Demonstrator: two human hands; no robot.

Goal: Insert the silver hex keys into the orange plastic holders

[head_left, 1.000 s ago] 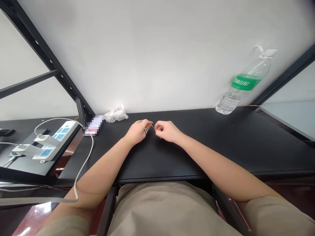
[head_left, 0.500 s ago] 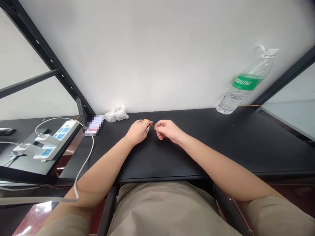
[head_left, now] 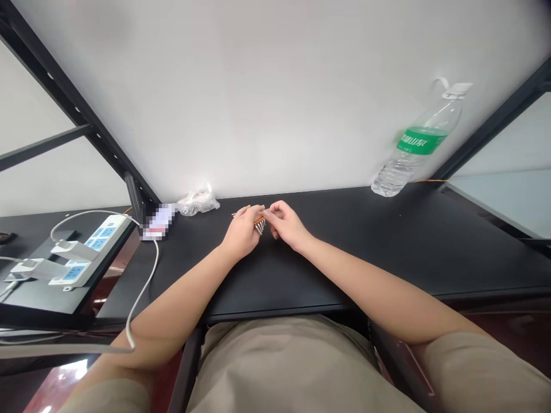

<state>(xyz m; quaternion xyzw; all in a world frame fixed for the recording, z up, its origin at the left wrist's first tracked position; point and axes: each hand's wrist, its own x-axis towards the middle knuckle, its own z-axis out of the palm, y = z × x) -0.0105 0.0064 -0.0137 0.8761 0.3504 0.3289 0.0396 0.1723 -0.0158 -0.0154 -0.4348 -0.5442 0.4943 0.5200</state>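
Pinching a small orange strip lined with silver pins (head_left: 259, 222), our left hand (head_left: 243, 233) curls its fingers around the strip's left end, and a thin tan tip pokes out past them. Our right hand (head_left: 286, 225) sits just beside it, its fingertips (head_left: 267, 212) bunched against the strip's other end; whether they grip it or only touch it, we cannot tell. The strip sits between both hands, its pins pointing down toward the black tabletop (head_left: 387, 246). Ahead of the left hand lies a crumpled clear plastic bag (head_left: 198, 202), up against the white wall (head_left: 275, 86). Further left of that hand is a blurred flat object (head_left: 158, 222), then a white power strip with blue sockets (head_left: 107, 232), its thin white cable (head_left: 146, 287) running past our left forearm (head_left: 172, 304). Well right of the right hand, a clear plastic water bottle with a green label (head_left: 415, 155) leans on the wall, a white strap at its neck.
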